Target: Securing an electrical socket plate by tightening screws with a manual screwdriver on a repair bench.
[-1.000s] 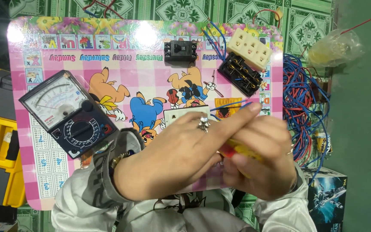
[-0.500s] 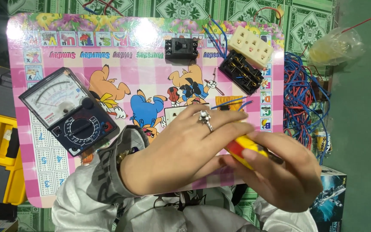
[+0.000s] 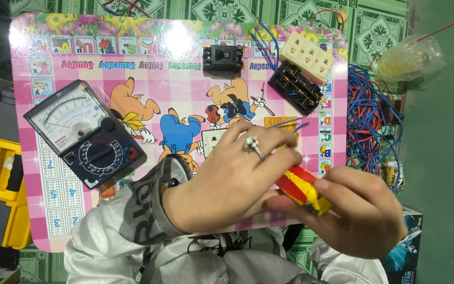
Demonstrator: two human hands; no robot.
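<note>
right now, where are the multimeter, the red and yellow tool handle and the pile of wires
multimeter [image 3: 85, 134], head view, on its dark body below the dial face
red and yellow tool handle [image 3: 303, 188], head view, on the grip showing between the two hands
pile of wires [image 3: 369, 123], head view, on the tangle's middle

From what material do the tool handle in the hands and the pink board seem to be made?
The tool handle, gripped by the right hand and touched by the left hand, looks like red and yellow moulded plastic or rubber, slightly glossy. The pink board seems to be glossy printed plastic or laminate: it reflects bright glare near its top edge.
</note>
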